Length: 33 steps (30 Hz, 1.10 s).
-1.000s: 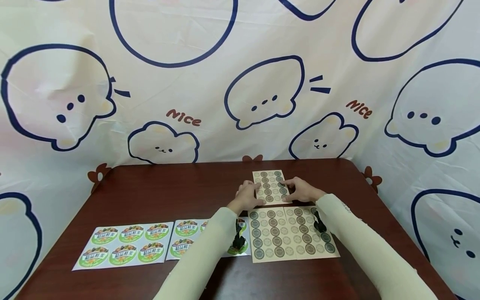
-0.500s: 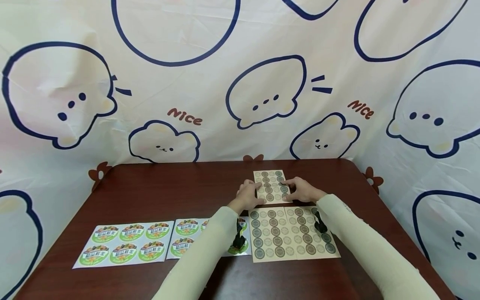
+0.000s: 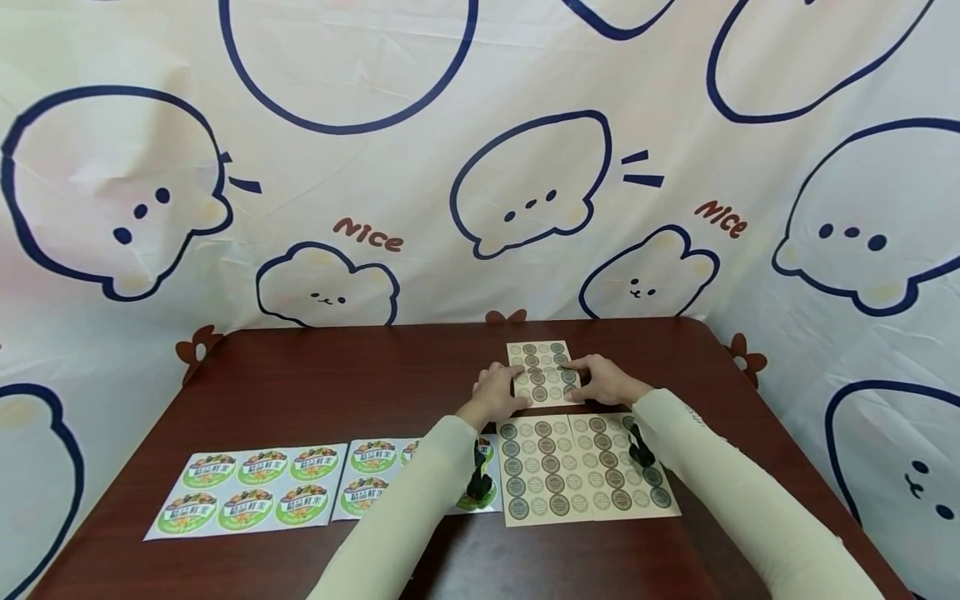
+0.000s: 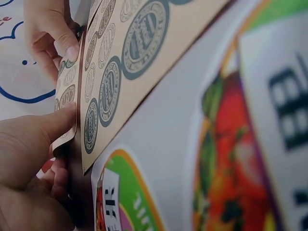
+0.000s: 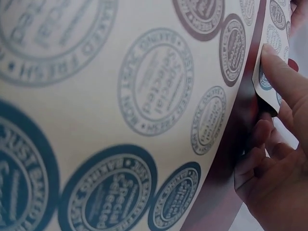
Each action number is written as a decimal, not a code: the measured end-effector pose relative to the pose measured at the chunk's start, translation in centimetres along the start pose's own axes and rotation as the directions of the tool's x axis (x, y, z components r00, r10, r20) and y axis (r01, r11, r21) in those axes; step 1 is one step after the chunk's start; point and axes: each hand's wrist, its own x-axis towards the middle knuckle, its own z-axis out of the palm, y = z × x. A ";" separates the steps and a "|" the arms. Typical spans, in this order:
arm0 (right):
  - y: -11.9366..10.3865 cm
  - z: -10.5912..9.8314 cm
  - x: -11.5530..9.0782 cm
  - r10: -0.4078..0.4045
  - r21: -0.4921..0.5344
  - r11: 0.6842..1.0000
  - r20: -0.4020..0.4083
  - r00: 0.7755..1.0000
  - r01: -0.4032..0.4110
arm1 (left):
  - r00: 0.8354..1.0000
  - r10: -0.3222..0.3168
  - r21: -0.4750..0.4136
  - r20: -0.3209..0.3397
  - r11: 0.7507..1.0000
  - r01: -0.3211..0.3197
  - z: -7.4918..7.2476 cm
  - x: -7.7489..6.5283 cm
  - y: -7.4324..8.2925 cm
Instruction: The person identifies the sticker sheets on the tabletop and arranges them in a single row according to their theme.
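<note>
A cream sheet of round stickers lies toward the back of the table, in rows of pale, brown and dark-green circles. My left hand pinches its left edge, the thumb on top and fingers below, as the left wrist view shows. At the opposite edge, my right hand pinches the sheet likewise. In the right wrist view, the near corner of the held sheet bends slightly off the table beside the right thumb. The fingertips underneath are partly hidden.
Two more cream sticker sheets lie side by side just in front. To the left are white sheets with green fruit labels, partly covered by my left sleeve. The dark red-brown table meets a cartoon-printed cloth at the back.
</note>
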 end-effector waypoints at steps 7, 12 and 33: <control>-0.4 0.0 -0.5 0.024 0.005 1.000 -0.010 1.000 -0.024 | 1.000 0.009 0.002 -0.003 1.000 -0.009 0.1 0.1 0.0; -0.9 0.1 -0.8 0.027 0.030 0.999 -0.006 1.000 -0.027 | 1.000 0.011 -0.019 -0.011 1.000 -0.011 0.0 -0.1 0.0; -0.2 0.2 -0.4 -0.009 0.030 1.000 -0.020 1.000 0.009 | 1.000 -0.001 -0.198 -0.020 0.980 -0.003 -0.2 -0.2 -0.5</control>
